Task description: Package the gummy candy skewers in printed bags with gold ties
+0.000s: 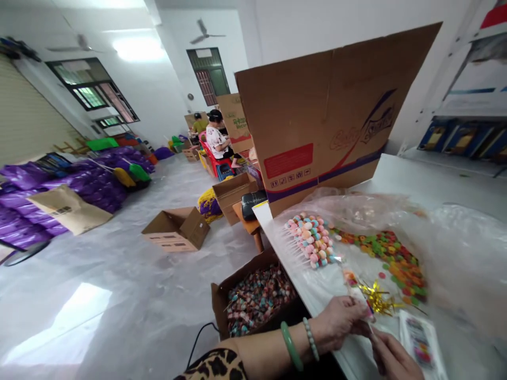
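My left hand [341, 321], with a green bangle and a bead bracelet on the wrist, pinches a thin lollipop stick at the near edge of the white table [435, 179]. My right hand [394, 358] meets it from the bottom right, fingers closed on the same small wrapped piece. Just beyond lies a gold ribbon bow [378, 301]. A row of pastel lollipops [311, 238] lies on clear plastic, and a band of loose coloured candies [390, 258] curves to its right.
A tall cardboard sheet [328, 111] stands at the table's far side. A box of wrapped lollipops [257, 300] sits on the floor at left, with open cartons [178, 228] and purple bags [79, 184] beyond. People sit working in the background [217, 140].
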`<state>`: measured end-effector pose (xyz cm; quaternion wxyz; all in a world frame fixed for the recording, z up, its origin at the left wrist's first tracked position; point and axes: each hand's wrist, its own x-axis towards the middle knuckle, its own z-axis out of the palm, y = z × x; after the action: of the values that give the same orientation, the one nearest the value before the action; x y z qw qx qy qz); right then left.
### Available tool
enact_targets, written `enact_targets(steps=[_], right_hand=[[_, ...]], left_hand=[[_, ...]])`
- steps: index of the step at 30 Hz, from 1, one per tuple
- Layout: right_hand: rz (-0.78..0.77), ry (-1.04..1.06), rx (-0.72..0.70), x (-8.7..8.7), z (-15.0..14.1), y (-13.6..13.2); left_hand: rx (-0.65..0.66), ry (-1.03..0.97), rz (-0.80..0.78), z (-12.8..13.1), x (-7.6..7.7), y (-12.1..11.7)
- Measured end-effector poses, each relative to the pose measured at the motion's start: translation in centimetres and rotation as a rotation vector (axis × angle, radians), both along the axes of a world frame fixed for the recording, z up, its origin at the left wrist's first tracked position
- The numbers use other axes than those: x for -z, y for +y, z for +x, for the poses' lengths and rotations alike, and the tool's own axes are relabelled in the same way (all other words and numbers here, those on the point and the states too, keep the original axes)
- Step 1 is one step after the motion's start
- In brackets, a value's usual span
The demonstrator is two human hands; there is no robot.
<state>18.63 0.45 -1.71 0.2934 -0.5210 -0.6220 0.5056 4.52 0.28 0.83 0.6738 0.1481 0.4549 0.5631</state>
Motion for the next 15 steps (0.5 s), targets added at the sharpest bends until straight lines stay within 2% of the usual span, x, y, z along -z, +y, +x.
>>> enact_targets(steps=[4,6,9,12,13,15], right_hand=[[0.091,0.106,0.162,-4.0,-3.0,-2.2],[0.143,0.144,0.202,-5.0,-4.0,-2.5],[0.075,0.162,0.177,-4.7,-3.9,-2.7],[-0.024,0.154,0.086,-4.1,-3.0,-3.4],[-0.004,0.118,0.084,-3.9,-2.7,-3.7],[0.154,-0.007,0.125,-3.5,-2.5,-4.1]], left_hand=[[0.028,0.046,0.058,0.4,-1.4,-1.6],[-0.002,0.039,0.091,0.2,-2.1,-2.2],[0.132,0.065,0.073,-1.1,-2.5,-2.2],[0.152,0.193,0.080,-2.6,-2.2,-2.0],[0.152,0.253,0.102,-2.8,-2.0,-2.1],[0.137,0.367,0.125,-2.8,-1.7,-2.4]])
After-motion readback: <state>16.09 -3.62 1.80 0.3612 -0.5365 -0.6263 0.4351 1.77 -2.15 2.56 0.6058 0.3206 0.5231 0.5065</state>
